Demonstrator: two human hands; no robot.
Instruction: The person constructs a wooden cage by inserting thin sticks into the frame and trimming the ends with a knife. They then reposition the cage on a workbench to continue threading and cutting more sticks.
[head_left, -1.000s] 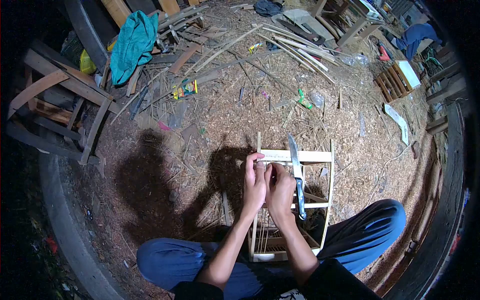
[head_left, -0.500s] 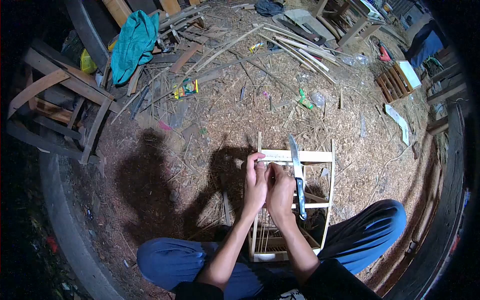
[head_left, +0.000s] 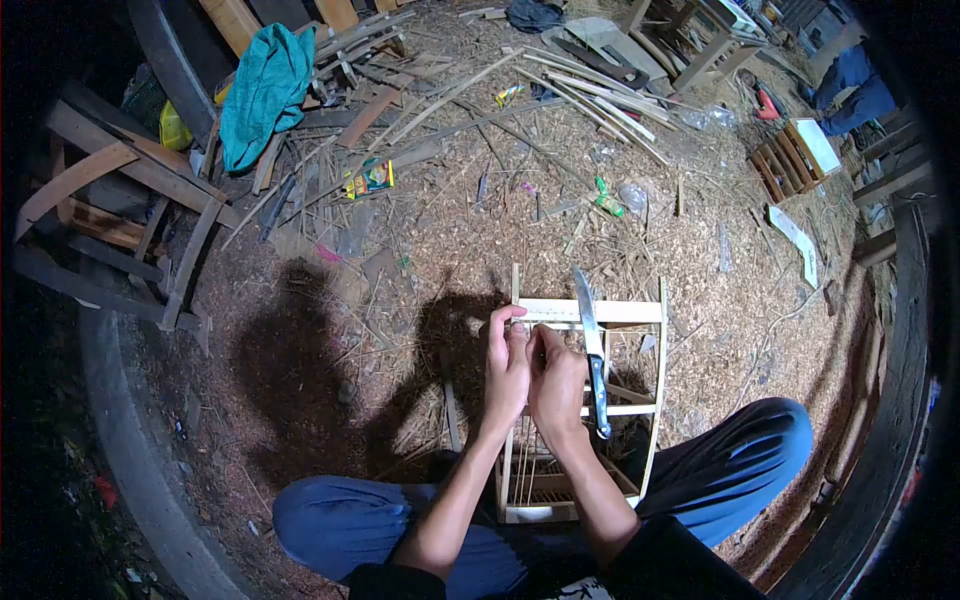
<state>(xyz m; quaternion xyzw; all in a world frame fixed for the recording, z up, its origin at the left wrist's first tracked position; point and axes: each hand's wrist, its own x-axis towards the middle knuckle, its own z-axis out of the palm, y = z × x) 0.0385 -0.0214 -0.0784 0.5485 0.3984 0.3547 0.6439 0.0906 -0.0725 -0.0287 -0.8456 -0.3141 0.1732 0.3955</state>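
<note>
A pale wooden frame (head_left: 635, 312) with crossbars stands between my legs. Several thin strips (head_left: 527, 470) run lengthwise along its left side. My left hand (head_left: 508, 372) is closed around the frame's upper left part, its index finger bent at the top crossbar. Pressed close beside it, my right hand (head_left: 558, 388) is pinched, and whatever lies between its fingertips is hidden. A knife with a black handle (head_left: 598, 395) rests across the crossbars, just right of my right hand, its blade pointing away from me. Neither hand touches the knife.
Wood shavings cover the ground. Loose wooden strips (head_left: 600, 100) lie at the back, with a green sack (head_left: 265, 95) at back left. Dark curved wooden pieces (head_left: 185, 265) stand at left. A small slatted wooden piece (head_left: 790, 165) and another person's legs (head_left: 855, 90) are at back right.
The frame, knife and both hands have shifted very slightly left in view. My grip looks the same. At back right, the other person's legs have changed position.
</note>
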